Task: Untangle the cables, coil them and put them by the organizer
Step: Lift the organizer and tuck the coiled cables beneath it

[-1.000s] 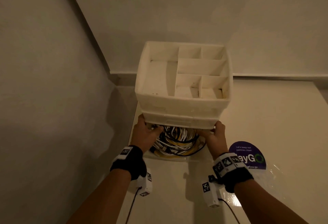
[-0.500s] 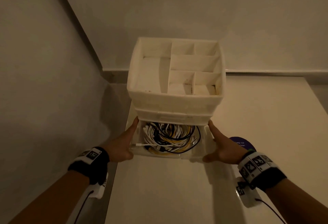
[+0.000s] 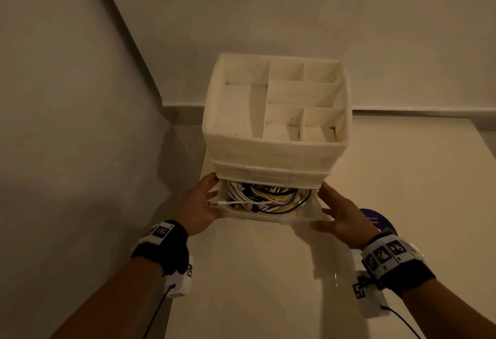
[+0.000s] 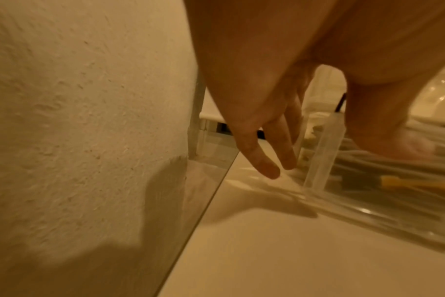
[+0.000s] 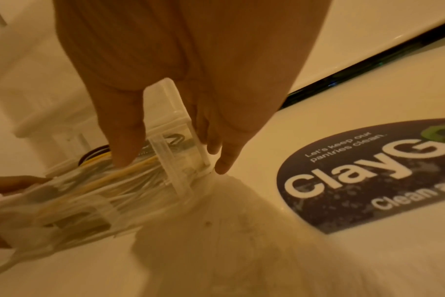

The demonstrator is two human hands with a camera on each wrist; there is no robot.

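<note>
A white organizer (image 3: 273, 150) with open top compartments stands on a pale counter (image 3: 263, 290) in the corner. Its clear bottom drawer (image 3: 268, 217) is pulled out toward me. Inside lies a tangle of white, yellow and black cables (image 3: 263, 199). My left hand (image 3: 210, 199) holds the drawer's front left corner, thumb on the front and fingers (image 4: 264, 160) along the side. My right hand (image 3: 326, 208) holds the front right corner (image 5: 165, 120) the same way. Through the clear drawer wall the cables (image 5: 102, 186) show blurred.
A wall (image 3: 67, 123) runs close along the counter's left edge, with a narrow gap beside the left hand. A round purple sticker (image 3: 375, 220) lies flat on the counter by my right wrist. Another wall stands behind the organizer.
The drawer has slid out from under the organizer toward me, uncovering the cables. Both hands moved from its front lip out to its two front corners.
</note>
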